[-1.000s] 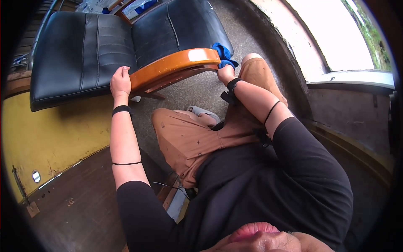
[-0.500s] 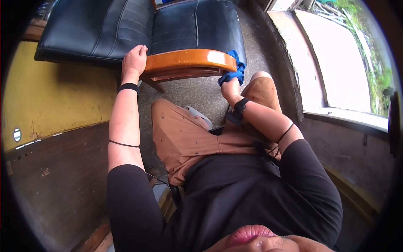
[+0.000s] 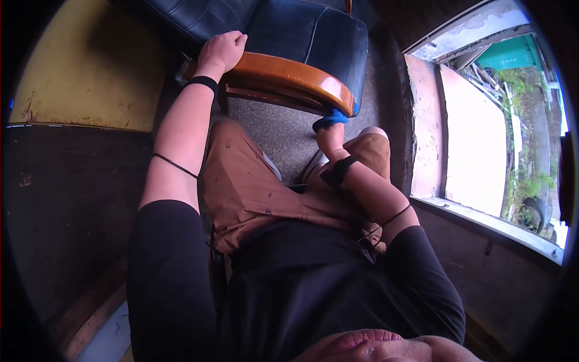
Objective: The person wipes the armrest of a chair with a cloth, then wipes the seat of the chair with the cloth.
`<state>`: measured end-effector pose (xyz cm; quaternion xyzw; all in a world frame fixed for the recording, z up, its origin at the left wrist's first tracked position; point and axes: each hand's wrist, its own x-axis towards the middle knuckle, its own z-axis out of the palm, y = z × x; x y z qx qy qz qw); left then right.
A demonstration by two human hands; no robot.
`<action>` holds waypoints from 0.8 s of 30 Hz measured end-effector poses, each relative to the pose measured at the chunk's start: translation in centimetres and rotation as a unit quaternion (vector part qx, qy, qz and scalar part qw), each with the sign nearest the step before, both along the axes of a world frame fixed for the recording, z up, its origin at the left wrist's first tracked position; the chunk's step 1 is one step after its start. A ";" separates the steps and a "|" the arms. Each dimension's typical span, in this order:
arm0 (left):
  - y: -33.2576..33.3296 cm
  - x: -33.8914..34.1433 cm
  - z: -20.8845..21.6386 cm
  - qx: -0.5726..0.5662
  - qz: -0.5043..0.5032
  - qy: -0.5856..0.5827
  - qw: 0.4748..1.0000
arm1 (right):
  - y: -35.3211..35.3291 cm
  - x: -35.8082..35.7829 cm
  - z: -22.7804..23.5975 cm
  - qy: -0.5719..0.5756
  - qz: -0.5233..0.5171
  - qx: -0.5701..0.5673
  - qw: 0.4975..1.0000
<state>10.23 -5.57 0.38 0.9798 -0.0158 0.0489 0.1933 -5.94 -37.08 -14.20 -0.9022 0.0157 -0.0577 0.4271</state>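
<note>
A chair with a black padded seat and backrest stands in front of me. Its glossy orange-brown wooden armrest runs across the near side. My left hand is closed over the armrest's rear end, beside the backrest. At the front end, my right hand grips a bunched blue cloth against the underside of the armrest's curved tip. The right fingertips are partly hidden by the cloth and the wood.
My knees, in brown trousers, are just below the armrest. To the right, a wall has a window opening with a pale sill. A yellow panel above a dark board is at left. Speckled grey floor shows beneath the chair.
The blue cloth has gone from wrapping the armrest's front tip to beneath it, along with my right hand. My left hand stays on the rear end. The view has turned, showing more window.
</note>
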 end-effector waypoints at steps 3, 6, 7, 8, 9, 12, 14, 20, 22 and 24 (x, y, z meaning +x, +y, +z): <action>-0.5 0.1 0.3 -0.002 -0.006 0.001 1.000 | -0.1 -1.6 1.0 -0.092 0.063 0.043 0.993; -0.2 -0.6 0.3 -0.004 0.015 0.013 1.000 | -1.1 -2.9 6.6 0.080 0.084 0.402 0.908; 0.2 -0.7 0.3 -0.003 0.017 0.015 1.000 | -1.5 -2.6 9.7 0.143 0.045 0.436 0.888; -0.4 -0.3 0.3 -0.008 0.018 0.014 1.000 | -3.0 -2.7 10.0 0.112 -0.009 0.466 0.878; -0.3 -0.4 0.1 -0.013 0.014 -0.007 1.000 | -3.4 -2.7 12.8 0.062 0.018 0.452 0.889; -0.5 -0.5 -0.1 -0.020 0.017 -0.030 0.999 | -5.2 0.3 15.9 -0.039 0.016 0.513 0.857; -0.7 -0.3 0.5 -0.010 0.000 -0.011 1.000 | -6.4 2.5 15.8 -0.070 0.028 0.519 0.852; 0.0 -0.5 -0.9 -0.026 0.013 -0.044 0.999 | -2.9 5.0 17.0 -0.206 0.137 0.240 0.939; -0.8 -0.2 -0.5 -0.033 0.013 -0.041 0.999 | -2.2 5.8 15.1 -0.245 0.151 -0.006 0.958; -1.0 -0.5 -0.5 -0.030 0.018 -0.044 0.998 | -1.2 5.7 13.9 -0.198 0.193 -0.096 0.956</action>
